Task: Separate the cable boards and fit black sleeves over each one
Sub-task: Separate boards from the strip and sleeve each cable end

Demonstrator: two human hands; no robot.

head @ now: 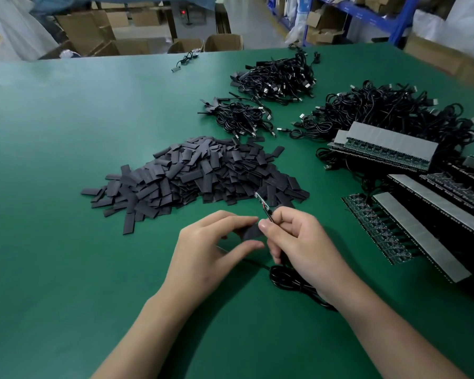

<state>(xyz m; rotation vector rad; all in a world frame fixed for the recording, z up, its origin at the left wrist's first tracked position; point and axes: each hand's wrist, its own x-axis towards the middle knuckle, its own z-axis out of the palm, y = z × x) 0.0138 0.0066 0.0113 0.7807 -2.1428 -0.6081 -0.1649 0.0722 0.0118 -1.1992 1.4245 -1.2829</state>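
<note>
Left hand [211, 250] is pinching a black sleeve [252, 232]; right hand [298, 242] is gripping a cable board [262, 201] just beside it, board tilting far-left. Black cable [288, 277] is lying coiled under the right wrist. Sleeve pile [197, 173] is sitting farther out, board panels [394, 228] lying right.

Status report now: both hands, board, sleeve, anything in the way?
Left hand pinches one black sleeve. Right hand grips board, sleeve not yet on. Nothing between them; sleeve pile just beyond.
</note>
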